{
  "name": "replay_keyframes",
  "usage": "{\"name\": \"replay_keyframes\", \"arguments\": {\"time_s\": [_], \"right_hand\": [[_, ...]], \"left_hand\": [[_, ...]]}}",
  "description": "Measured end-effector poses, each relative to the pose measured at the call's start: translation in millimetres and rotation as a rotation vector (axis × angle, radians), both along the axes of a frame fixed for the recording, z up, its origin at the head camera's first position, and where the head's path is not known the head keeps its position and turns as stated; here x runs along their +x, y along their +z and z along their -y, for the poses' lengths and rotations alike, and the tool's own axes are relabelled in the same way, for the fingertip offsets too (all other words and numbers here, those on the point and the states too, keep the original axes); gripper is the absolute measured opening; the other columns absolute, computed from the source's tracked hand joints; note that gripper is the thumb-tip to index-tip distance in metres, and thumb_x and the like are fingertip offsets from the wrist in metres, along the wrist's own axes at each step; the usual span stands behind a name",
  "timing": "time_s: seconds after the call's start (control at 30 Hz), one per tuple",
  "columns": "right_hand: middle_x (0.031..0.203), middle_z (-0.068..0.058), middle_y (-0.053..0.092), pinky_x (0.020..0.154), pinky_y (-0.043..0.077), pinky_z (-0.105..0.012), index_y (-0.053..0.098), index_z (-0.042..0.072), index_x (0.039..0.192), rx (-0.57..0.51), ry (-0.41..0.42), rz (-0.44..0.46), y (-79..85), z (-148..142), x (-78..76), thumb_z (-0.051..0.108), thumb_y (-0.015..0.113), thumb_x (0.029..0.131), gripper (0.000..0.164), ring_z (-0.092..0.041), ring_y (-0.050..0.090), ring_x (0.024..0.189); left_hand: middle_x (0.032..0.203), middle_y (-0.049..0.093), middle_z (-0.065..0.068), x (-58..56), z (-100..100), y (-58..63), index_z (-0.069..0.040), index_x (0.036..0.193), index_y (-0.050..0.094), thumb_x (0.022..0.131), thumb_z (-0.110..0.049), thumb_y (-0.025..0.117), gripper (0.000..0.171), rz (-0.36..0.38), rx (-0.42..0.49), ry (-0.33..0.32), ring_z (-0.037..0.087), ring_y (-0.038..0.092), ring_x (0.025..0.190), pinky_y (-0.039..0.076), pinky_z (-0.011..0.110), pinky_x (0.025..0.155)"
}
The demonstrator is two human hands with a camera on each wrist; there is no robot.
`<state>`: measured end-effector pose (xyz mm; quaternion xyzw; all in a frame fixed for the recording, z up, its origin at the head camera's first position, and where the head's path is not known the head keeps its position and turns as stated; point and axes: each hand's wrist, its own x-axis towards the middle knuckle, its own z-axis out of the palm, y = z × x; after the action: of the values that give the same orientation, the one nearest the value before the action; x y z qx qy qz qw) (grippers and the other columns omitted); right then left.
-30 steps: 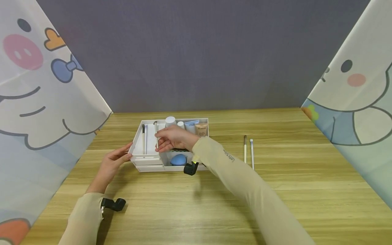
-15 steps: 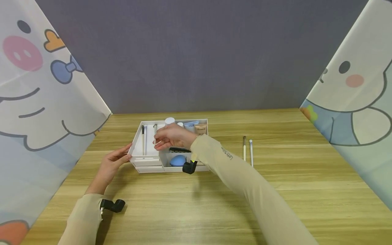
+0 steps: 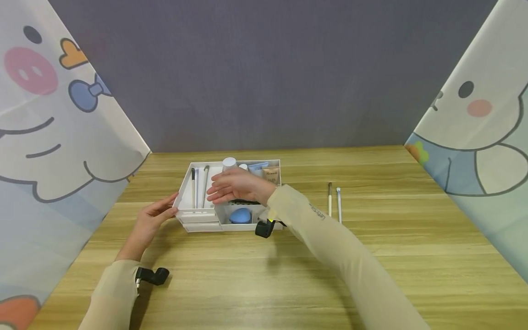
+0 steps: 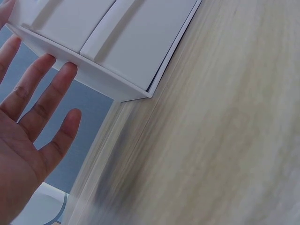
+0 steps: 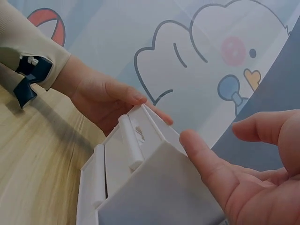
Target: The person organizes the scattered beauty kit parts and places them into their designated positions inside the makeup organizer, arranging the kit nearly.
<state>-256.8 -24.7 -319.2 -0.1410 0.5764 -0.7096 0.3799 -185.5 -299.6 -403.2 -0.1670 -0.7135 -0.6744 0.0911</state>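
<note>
A white makeup organizer (image 3: 200,219) stands at the back of the table, its two drawer fronts facing me. My left hand (image 3: 149,221) rests on its left side; in the left wrist view the fingertips (image 4: 68,70) touch the wall and the fingers are extended. Over the middle of the organizer hovers my right hand (image 3: 243,185), fingers loose and holding nothing, with thumb and forefinger apart in the right wrist view. In the top left tray lie a dark-tipped makeup brush (image 3: 193,189), a pale slim brush (image 3: 196,188) and a third makeup brush (image 3: 205,185), slightly slanted.
The organizer's other compartments hold a white-lidded jar (image 3: 229,162), a blue tube (image 3: 257,168), a BB cream tube (image 3: 271,174) and a blue makeup sponge (image 3: 240,216). Two more brushes, one brown-tipped (image 3: 330,199) and one pale (image 3: 339,205), lie on the table at right.
My right hand has let go of the third makeup brush, which now leans in the tray beside the other two. The right fingers have loosened; the left hand has stayed put.
</note>
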Motion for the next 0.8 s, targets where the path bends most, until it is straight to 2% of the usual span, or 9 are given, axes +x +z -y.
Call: {"name": "replay_keyframes", "arguments": {"time_s": [0.2,0.33,0.47,0.8], "right_hand": [[0.127,-0.034,0.057,0.095,0.052,-0.046,0.028,-0.006,0.153,-0.027,0.036,-0.014,-3.0,-9,5.1,0.002,0.043,0.105,0.051,-0.047,0.057,0.119],[0.110,-0.025,0.064,0.093,0.053,-0.046,0.031,-0.007,0.151,-0.057,0.053,-0.030,-5.9,-18,7.0,0.002,0.045,0.104,0.050,-0.037,0.068,0.101],[0.100,-0.018,0.067,0.092,0.054,-0.047,0.033,-0.008,0.150,-0.083,0.065,-0.043,-7.3,-29,9.8,0.002,0.044,0.104,0.048,-0.027,0.070,0.088],[0.093,-0.014,0.069,0.084,0.058,-0.042,0.038,-0.011,0.146,-0.097,0.044,-0.068,-12.3,-58,13.3,-0.003,0.045,0.102,0.045,-0.025,0.071,0.084]], "left_hand": [[0.111,0.070,-0.014,-0.1,0,0.4,-0.018,0.123,0.072,0.094,0.013,0.058,0.045,-0.003,0.010,-0.005,0.003,0.064,0.091,0.053,0.016,0.078],[0.111,0.070,-0.014,0.5,-1,0.8,-0.018,0.124,0.072,0.094,0.012,0.058,0.044,-0.003,0.005,-0.001,0.003,0.064,0.092,0.052,0.015,0.078],[0.111,0.070,-0.014,0.5,-1,0.9,-0.019,0.125,0.072,0.095,0.011,0.059,0.044,-0.002,0.000,-0.001,0.002,0.064,0.092,0.052,0.015,0.078],[0.112,0.070,-0.014,0.4,0,0.3,-0.018,0.126,0.071,0.095,0.011,0.059,0.044,0.001,-0.002,-0.003,0.002,0.064,0.092,0.052,0.015,0.078]]}}
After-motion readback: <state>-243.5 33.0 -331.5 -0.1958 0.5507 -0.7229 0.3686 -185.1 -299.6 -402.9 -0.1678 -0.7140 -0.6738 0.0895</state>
